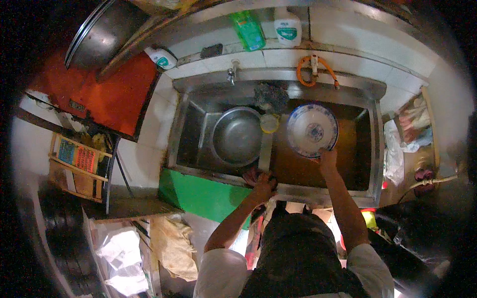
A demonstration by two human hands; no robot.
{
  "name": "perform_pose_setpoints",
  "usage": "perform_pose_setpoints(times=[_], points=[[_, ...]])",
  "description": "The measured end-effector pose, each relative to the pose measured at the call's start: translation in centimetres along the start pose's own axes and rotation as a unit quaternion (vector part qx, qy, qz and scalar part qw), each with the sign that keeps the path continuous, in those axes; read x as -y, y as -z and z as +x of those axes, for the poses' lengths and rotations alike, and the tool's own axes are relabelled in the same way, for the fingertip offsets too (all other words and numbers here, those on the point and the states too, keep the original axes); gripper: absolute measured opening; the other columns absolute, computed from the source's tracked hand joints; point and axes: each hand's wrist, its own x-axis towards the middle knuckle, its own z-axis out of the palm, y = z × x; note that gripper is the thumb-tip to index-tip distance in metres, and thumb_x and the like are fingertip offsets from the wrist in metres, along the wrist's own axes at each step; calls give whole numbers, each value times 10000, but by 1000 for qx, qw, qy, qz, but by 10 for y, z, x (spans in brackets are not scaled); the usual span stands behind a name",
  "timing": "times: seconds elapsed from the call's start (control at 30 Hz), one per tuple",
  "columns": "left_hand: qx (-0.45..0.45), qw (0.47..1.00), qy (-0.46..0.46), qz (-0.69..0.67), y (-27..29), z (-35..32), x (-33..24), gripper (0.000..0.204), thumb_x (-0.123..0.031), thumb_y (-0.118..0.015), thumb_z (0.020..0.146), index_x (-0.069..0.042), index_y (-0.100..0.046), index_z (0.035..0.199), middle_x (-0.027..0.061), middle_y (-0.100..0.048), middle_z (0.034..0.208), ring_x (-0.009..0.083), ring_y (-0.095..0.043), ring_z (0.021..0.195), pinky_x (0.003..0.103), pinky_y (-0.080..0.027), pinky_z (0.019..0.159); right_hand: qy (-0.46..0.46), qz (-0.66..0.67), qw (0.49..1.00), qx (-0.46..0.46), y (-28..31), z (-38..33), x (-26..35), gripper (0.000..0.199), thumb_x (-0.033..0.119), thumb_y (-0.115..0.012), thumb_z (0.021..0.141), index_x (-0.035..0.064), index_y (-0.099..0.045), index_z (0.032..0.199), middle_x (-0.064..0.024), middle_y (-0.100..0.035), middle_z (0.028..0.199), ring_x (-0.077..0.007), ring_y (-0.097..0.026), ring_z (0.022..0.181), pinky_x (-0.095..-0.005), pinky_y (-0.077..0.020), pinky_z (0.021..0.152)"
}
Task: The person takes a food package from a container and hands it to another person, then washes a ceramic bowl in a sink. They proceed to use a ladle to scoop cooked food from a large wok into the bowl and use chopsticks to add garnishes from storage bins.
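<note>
My right hand grips the near rim of a white plate with a blue patterned border and a blue motif in its middle. The plate is over the right sink basin, which holds brownish water. At the front edge of the sink, by the divider, my left hand is closed on a dark reddish cloth; its fingers are partly hidden. In the left basin sits a round metal bowl. A small yellow-rimmed cup rests on the divider, with a dark scouring pad behind it.
Behind the sink are a metal tap and an orange hose. A green bottle and a white bottle stand on the ledge. Cloths lie at the right. A green panel fronts the sink.
</note>
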Motion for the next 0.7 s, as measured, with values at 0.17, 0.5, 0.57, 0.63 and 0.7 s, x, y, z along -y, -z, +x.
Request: perform_pose_setpoints(times=[0.17, 0.5, 0.57, 0.63, 0.7], points=[[14, 986, 18, -167, 87, 58, 87, 322, -295, -565, 838, -82, -614, 1074, 173, -525, 1150, 336, -500, 1071, 445, -432, 863, -104, 29, 987, 117, -80, -2, -3, 372, 25, -512, 820, -71, -452, 1175, -222, -581, 1062, -291, -654, 817, -362, -609, 643], [14, 990, 137, -29, 270, 281, 288, 393, -104, -535, 856, -180, -542, 1241, 62, -400, 1404, 306, -536, 1122, 410, -457, 931, -160, -53, 964, 206, -251, 41, 5, 380, 13, -480, 840, -118, -386, 1184, -247, -578, 1040, -323, -656, 843, -391, -601, 713], [66, 981, 184, 2, 272, 294, 290, 356, -131, -562, 850, -165, -567, 1205, 72, -457, 1352, 283, -559, 1096, 399, -463, 923, -204, -42, 961, 180, -265, 55, -1, 378, 7, -477, 840, -123, -380, 1182, -249, -576, 1045, -333, -656, 838, -402, -600, 718], [73, 988, 102, 91, 276, 295, 281, 331, -159, -593, 835, -151, -591, 1166, 85, -515, 1286, 272, -576, 1072, 392, -470, 908, -207, 26, 962, 174, -270, 64, -11, 369, -1, -478, 837, -126, -385, 1172, -249, -576, 1045, -346, -656, 827, -413, -599, 714], [34, 989, -19, 141, 279, 289, 283, 332, -191, -623, 814, -145, -604, 1142, 93, -559, 1220, 279, -584, 1055, 393, -478, 890, -182, 46, 955, 230, -275, 72, -15, 371, -7, -476, 834, -132, -381, 1170, -250, -571, 1046, -356, -651, 850, -425, -597, 719]])
